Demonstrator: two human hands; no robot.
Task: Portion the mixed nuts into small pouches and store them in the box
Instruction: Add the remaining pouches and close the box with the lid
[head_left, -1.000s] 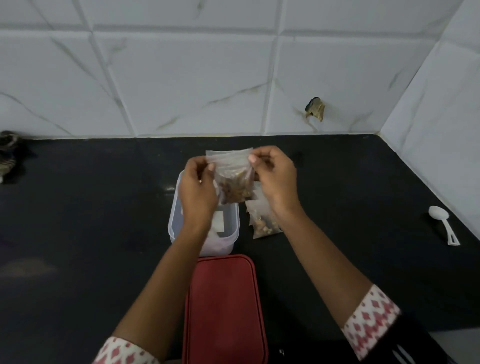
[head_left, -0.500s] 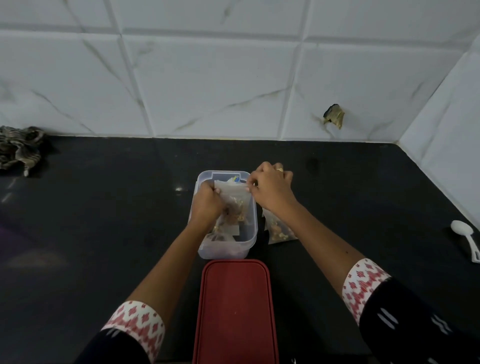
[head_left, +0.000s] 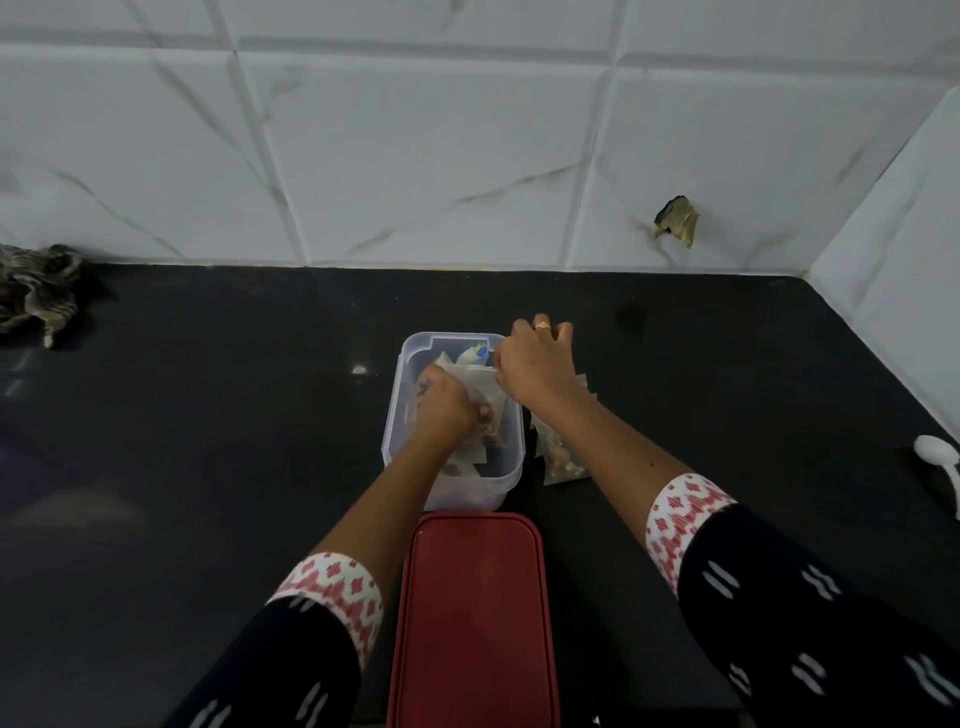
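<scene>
At 6 o'clock, nearest me, lies the red lid (head_left: 472, 613), off the clear box (head_left: 457, 493) just beyond it. I have the left hand (head_left: 444, 405) down inside the box, fingers curled round the filled pouch (head_left: 485, 387). The right hand (head_left: 530, 364) seems to pinch that pouch's top edge over the box's 3 o'clock rim.

To do this well, I'd lay the pouch flat and low against those underneath. I'd release the right hand first, so nothing springs above the rim and fouls the lid.

Counts:
- 1 lid
- 1 box
- 1 pouch in hand
- at least 1 waiting pouch (head_left: 563, 457) on the counter (head_left: 208, 415), just beside the box at 3 o'clock
- others inside the box, too jumbled to count
- 1 white spoon (head_left: 937, 457) far out at 3 o'clock
- 1 striped cloth (head_left: 36, 286) at 10 o'clock
</scene>
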